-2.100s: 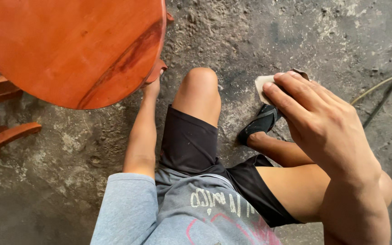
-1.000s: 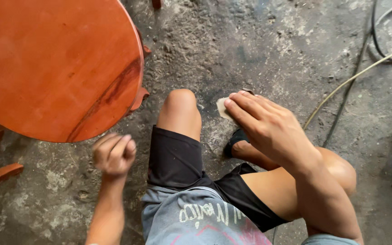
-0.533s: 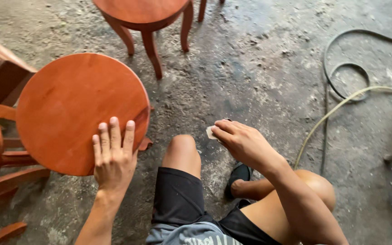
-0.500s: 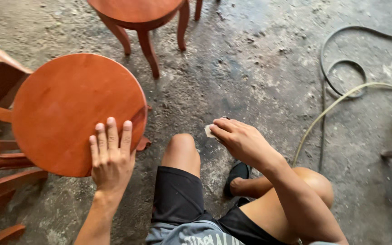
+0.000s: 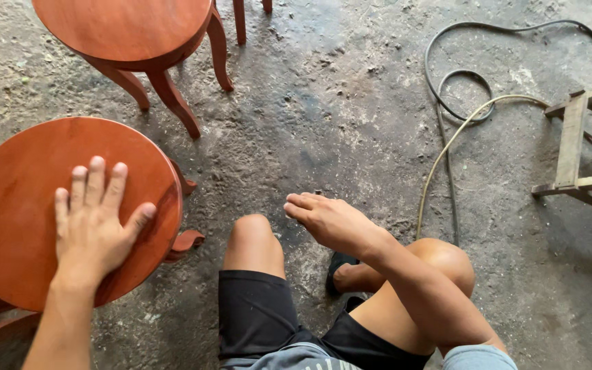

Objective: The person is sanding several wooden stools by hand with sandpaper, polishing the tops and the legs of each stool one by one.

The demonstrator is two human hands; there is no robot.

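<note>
My left hand (image 5: 94, 226) lies flat with spread fingers on the round seat of a red-brown wooden stool (image 5: 15, 205) at the left, which is tipped towards me. My right hand (image 5: 334, 223) hovers over the concrete floor between my bare knees (image 5: 251, 240), fingers together and pointing left. Its fingers curl down over a small white pad seen a moment ago, which the hand now hides.
A second red-brown stool (image 5: 125, 27) stands upright at the top left. A pale hose (image 5: 447, 151) and a black cable (image 5: 440, 62) curl across the floor at the right, beside a bare wooden frame (image 5: 573, 137). A dark sandal (image 5: 340, 264) is under my right leg.
My view has tilted up and away. My left hand came off the stool's edge and settled flat on the seat. The white pad in my right hand has gone out of sight.
</note>
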